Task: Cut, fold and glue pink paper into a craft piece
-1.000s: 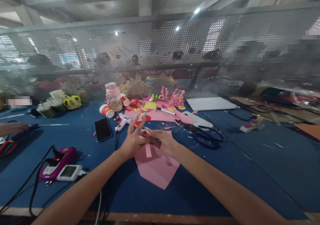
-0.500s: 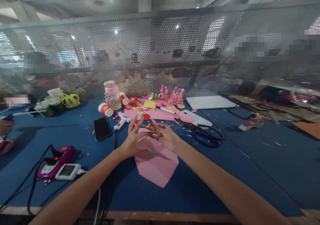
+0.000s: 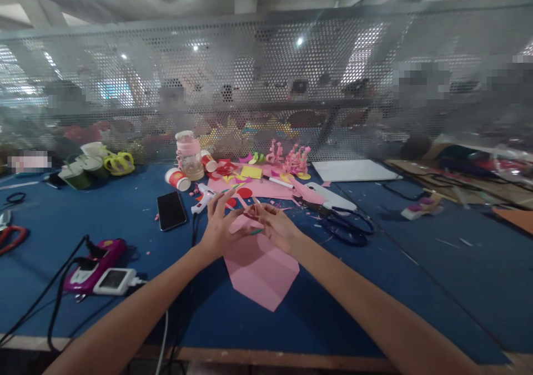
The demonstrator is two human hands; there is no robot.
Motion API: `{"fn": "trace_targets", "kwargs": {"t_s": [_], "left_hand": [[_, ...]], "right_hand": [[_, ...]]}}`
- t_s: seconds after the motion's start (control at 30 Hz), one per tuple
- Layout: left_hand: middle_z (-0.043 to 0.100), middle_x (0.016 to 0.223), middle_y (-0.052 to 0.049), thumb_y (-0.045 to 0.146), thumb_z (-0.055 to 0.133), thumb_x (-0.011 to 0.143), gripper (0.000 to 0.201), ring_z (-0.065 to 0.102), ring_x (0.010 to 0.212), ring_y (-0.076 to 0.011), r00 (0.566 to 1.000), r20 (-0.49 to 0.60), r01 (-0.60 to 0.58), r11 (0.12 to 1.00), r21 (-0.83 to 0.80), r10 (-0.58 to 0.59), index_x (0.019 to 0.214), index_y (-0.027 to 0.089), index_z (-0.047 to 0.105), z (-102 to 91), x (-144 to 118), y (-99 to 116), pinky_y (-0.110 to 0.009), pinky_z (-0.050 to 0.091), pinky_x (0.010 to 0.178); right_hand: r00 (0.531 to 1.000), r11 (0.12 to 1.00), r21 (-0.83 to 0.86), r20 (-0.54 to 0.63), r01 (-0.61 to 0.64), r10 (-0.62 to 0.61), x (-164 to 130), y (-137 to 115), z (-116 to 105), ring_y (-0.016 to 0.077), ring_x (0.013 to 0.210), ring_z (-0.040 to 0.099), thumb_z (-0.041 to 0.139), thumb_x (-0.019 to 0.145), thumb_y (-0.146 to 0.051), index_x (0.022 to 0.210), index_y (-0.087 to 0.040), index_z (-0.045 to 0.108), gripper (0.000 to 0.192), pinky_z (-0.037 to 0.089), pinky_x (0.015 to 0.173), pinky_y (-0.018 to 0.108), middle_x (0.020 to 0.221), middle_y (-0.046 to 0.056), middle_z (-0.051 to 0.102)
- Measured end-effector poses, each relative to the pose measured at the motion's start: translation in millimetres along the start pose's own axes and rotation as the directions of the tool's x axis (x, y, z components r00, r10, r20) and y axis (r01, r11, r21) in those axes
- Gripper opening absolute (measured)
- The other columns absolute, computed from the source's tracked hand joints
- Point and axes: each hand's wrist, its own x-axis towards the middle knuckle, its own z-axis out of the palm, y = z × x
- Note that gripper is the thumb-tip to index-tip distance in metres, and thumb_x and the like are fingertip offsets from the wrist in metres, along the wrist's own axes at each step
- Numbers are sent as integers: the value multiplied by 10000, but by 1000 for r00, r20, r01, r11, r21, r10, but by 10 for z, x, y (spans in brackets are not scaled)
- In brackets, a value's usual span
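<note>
Working from afar, I hold my left hand (image 3: 219,229) and right hand (image 3: 280,228) close together, perhaps touching, over a pink sheet (image 3: 263,275) set back from the front edge of the bench (image 3: 300,333). My right fingers look pinched on a small strip (image 3: 242,202) above the sheet's far end; my left fingers stand partly spread, and I cannot tell whether they grip it too. An uneven pull could crease or tear the strip; a loose pinch could drop it. The glue gun (image 3: 202,200) lies just beyond my left hand, its cord (image 3: 194,232) passing under that forearm: a snag could drag the gun, possibly hot, against my knuckles.
</note>
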Motion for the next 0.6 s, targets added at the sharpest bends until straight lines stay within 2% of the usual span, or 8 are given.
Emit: {"fn": "trace_targets", "kwargs": {"t_s": [0.1,0.23,0.33,0.5,0.53,0.6], "left_hand": [[428,1282,-135,383,689,630,345,311,1183,-298,995,39,91,990,-111,-87,901,175,640,28,3,21,-484,292,959],[504,1223,-116,345,692,633,222,385,1142,-279,957,173,278,907,-317,-233,776,178,660,48,24,33,-476,301,955],[578,1139,-107,347,681,638,211,465,1088,-267,902,264,428,773,-467,-340,761,176,669,41,51,42,-462,322,945],[688,844,-95,390,691,589,357,623,808,-228,779,452,620,423,-660,-435,832,128,679,50,54,48,-355,484,751],[694,815,-91,380,700,574,370,632,775,-222,762,459,634,386,-670,-457,836,120,680,56,49,46,-337,497,721],[699,808,-86,343,708,564,364,640,760,-216,752,430,633,366,-682,-500,845,112,683,65,39,37,-315,511,692]], "right_hand": [[999,998,-54,-1,33,-33,15,42,6,139,699,575,792,410,-379,556,-192,628,288,450,530,238,666,-15,627],[994,974,-199,29,109,-105,34,91,1,125,596,573,769,448,-410,570,-198,664,266,439,555,248,609,-9,639],[984,928,-325,72,180,-165,52,112,-19,159,627,598,754,481,-407,574,-199,675,241,445,638,293,610,12,659],[977,880,-430,35,204,-210,79,167,-69,200,688,613,712,492,-511,586,-189,676,338,428,743,357,631,37,674],[977,879,-433,29,202,-210,78,177,-78,204,720,615,678,514,-558,593,-187,676,379,421,771,364,647,43,677],[981,895,-403,28,188,-194,73,186,-88,210,789,613,579,564,-653,620,-191,677,475,414,803,366,683,53,681]]}}
